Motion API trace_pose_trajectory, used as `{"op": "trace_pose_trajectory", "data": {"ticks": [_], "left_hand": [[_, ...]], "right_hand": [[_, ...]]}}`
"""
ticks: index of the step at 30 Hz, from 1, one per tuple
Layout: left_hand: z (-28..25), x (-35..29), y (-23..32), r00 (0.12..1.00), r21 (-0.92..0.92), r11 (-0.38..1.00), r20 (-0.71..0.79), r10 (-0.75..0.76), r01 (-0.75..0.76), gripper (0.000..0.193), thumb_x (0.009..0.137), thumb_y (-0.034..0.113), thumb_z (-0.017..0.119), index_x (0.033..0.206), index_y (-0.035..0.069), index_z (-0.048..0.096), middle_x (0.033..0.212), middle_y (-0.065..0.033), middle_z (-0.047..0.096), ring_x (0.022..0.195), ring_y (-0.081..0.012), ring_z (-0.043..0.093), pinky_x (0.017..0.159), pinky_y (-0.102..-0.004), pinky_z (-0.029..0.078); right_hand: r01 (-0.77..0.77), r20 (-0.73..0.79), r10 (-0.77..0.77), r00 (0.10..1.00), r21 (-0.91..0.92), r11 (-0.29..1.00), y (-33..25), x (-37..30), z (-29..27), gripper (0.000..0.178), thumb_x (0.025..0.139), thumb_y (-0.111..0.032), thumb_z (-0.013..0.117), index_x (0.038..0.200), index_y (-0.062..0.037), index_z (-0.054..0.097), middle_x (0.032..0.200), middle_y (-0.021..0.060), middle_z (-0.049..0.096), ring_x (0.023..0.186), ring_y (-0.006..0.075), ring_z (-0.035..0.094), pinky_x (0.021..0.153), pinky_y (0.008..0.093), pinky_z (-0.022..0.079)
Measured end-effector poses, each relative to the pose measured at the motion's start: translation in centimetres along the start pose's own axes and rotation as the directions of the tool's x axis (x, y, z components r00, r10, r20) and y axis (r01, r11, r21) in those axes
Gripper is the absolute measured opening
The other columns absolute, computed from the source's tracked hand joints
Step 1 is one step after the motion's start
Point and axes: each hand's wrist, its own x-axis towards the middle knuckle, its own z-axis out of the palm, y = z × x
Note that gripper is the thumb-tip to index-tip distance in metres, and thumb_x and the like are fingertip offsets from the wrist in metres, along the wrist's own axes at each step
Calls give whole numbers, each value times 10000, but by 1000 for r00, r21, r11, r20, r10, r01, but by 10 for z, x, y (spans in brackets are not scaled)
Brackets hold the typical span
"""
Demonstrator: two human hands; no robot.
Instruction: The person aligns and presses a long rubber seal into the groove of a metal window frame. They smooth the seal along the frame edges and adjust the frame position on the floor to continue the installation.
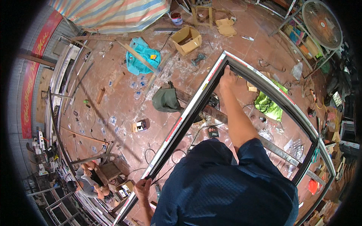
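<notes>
A large dark metal window frame (192, 104), with white and red protective tape along its outer edge, stands tilted around my body. Near its far corner, my right hand (227, 78) is closed on the inner edge of the profile, arm stretched forward. Lower down on the left side bar, my left hand (142, 189) wraps its fingers round the same frame. My navy shirt hides part of the frame's near side. A long metal bar (279, 151) runs beneath the opening.
A co-worker (90, 180) crouches at lower left. On the tiled floor are a cardboard box (186, 40), a teal cloth (141, 56), a dark green bag (166, 98), a lime-green cloth (269, 103) and loose cables. A large fan (322, 24) stands at far right.
</notes>
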Motion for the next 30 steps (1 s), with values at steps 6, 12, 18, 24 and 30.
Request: {"op": "trace_pose_trajectory", "data": {"ticks": [6, 12, 18, 24, 30], "left_hand": [[-4, -1, 6, 1000, 16, 1000, 15, 25, -26, 259, 846, 235, 933, 839, 1, 824, 682, -115, 754, 602, -180, 702, 612, -359, 539], [-4, 2, 7, 999, -55, 998, 15, 41, -41, 237, 832, 214, 938, 841, 2, 833, 686, -110, 762, 595, -168, 703, 615, -344, 551], [-5, 2, 13, 992, -34, 992, -23, 123, -124, 233, 822, 206, 936, 815, 6, 817, 638, -106, 712, 556, -176, 666, 591, -349, 523], [-4, 3, 3, 996, -42, 996, 13, 85, -84, 224, 837, 205, 922, 814, 8, 817, 627, -112, 703, 552, -173, 667, 585, -355, 519], [-11, 3, 24, 988, -41, 988, 10, 153, -152, 217, 830, 201, 929, 818, 13, 823, 652, -131, 731, 569, -203, 711, 581, -361, 528]], "right_hand": [[-110, 45, 111, 993, -3, 994, -4, 7, -1, 668, 1123, -536, 511, 1138, 59, 814, 1140, 348, 773, 1130, 491, 730, 1028, 513, 525], [-264, 204, 236, 950, 120, 957, -3, -5, -13, 460, 1137, -412, 618, 1231, 9, 778, 1206, 190, 794, 956, 349, 757, 868, 468, 589], [-463, 479, 338, 810, 168, 870, -2, -53, -43, 292, 1129, -342, 668, 1104, -58, 728, 916, 30, 708, 757, 148, 663, 631, 325, 565], [-472, 557, 346, 755, 96, 876, -12, -88, -59, 208, 1091, -270, 723, 947, -127, 683, 776, -20, 647, 618, 80, 544, 541, 248, 414], [-376, 587, 335, 737, -56, 925, -24, -110, -73, 132, 1064, -204, 733, 1076, -77, 766, 819, -23, 662, 704, 76, 599, 589, 250, 450]]}}
